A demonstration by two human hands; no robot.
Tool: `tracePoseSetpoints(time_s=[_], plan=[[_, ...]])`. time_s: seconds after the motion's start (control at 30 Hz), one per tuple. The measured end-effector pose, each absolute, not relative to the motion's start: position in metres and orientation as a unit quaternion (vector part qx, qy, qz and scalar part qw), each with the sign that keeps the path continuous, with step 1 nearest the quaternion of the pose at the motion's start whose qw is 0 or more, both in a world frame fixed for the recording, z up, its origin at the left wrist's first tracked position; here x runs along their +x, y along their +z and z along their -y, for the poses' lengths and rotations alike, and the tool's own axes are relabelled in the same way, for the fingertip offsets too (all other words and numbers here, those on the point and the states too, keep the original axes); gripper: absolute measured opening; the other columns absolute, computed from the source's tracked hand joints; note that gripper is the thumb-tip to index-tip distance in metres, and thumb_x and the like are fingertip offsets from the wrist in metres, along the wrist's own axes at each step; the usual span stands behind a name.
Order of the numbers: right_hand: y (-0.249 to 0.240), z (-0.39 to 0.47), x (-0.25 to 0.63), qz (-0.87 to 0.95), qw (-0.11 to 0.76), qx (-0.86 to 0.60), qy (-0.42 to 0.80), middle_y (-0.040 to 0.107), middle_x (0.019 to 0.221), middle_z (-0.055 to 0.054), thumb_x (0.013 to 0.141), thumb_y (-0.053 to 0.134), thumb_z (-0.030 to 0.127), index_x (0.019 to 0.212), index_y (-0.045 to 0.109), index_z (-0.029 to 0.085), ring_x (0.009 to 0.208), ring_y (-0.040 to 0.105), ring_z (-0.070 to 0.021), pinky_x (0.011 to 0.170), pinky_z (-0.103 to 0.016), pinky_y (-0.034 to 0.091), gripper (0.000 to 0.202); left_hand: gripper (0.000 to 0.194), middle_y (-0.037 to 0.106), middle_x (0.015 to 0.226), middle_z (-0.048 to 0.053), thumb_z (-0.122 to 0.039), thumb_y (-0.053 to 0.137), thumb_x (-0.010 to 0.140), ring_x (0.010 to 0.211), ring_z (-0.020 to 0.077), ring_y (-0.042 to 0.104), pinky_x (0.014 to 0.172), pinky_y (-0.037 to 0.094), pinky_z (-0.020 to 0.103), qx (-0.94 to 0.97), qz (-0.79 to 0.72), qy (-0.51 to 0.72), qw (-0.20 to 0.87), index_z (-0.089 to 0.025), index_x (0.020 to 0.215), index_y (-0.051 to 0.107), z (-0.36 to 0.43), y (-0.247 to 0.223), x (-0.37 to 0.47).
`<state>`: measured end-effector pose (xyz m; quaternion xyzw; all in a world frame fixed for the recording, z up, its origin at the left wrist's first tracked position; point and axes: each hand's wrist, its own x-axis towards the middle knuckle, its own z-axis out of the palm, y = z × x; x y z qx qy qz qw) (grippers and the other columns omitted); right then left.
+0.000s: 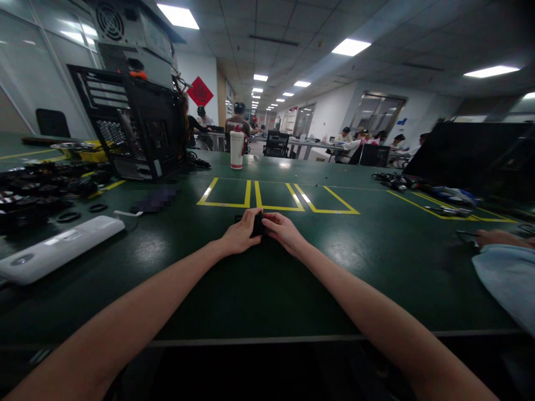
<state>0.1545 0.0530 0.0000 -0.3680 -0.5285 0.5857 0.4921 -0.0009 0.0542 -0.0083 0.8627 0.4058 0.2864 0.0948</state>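
At twelve o'clock over the bench (267, 301), the left hand (240, 236), fingers curled, is gripping a small black object (257, 224); the right hand (285, 230), fingers nearly closed, is apparently pinching its edge.

The single view looks from the wearer's head, above and behind both forearms (159, 295), facing forward down the room and tilted slightly downward. The left hand (240, 235) and right hand (286, 231) come near its middle, at arm's reach, with the table edge (259, 340) nearer than either. It spreads wide, from a computer case (144, 133) left of the left hand to a sleeve (507, 275) right of the right hand, and takes in the ceiling (292, 22) above them.
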Motion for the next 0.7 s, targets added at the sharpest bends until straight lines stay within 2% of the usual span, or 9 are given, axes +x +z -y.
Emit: tracePoseSetpoints(time_s=[0.1,0.3,0.5,0.7], plan=[[-0.0004,-0.0515,0.1567,0.530,0.479,-0.366,0.596,0.056,0.093,-0.003,0.062,0.066,0.028,0.088,0.057,0.019,0.085,0.054,-0.0135,0.079,-0.030,0.043,0.029,0.067,0.028,0.128,0.009,-0.025,0.054,0.071,0.116,0.0258,0.038,0.090,0.042,0.043,0.863,-0.404,0.288,0.095,-0.022,0.126,0.016,-0.0533,-0.0077,-0.0016],[-0.0040,-0.0481,0.1613,0.576,0.475,-0.360,0.559,0.056,0.085,0.001,0.061,0.068,0.027,0.091,0.055,0.025,0.080,0.055,-0.0119,0.075,-0.029,0.044,0.033,0.067,0.027,0.129,0.009,-0.026,0.053,0.071,0.114,0.0268,0.039,0.086,0.043,0.044,0.860,-0.410,0.285,0.101,-0.023,0.127,0.015,-0.0525,-0.0071,-0.0013],[-0.0013,-0.0528,0.1553,0.547,0.504,-0.366,0.559,0.057,0.082,0.001,0.063,0.066,0.032,0.080,0.055,0.021,0.081,0.054,-0.0124,0.073,-0.029,0.044,0.023,0.067,0.027,0.129,0.009,-0.026,0.053,0.071,0.111,0.0273,0.043,0.082,0.045,0.044,0.857,-0.424,0.277,0.098,-0.024,0.127,0.015,-0.0518,-0.0052,0.0001],[-0.0025,-0.0576,0.1573,0.525,0.478,-0.378,0.594,0.058,0.092,-0.003,0.063,0.066,0.030,0.088,0.058,0.019,0.085,0.054,-0.0142,0.078,-0.031,0.044,0.029,0.065,0.028,0.128,0.009,-0.026,0.052,0.072,0.113,0.0266,0.041,0.085,0.044,0.043,0.859,-0.417,0.277,0.104,-0.023,0.126,0.015,-0.0491,-0.0025,-0.0008]])
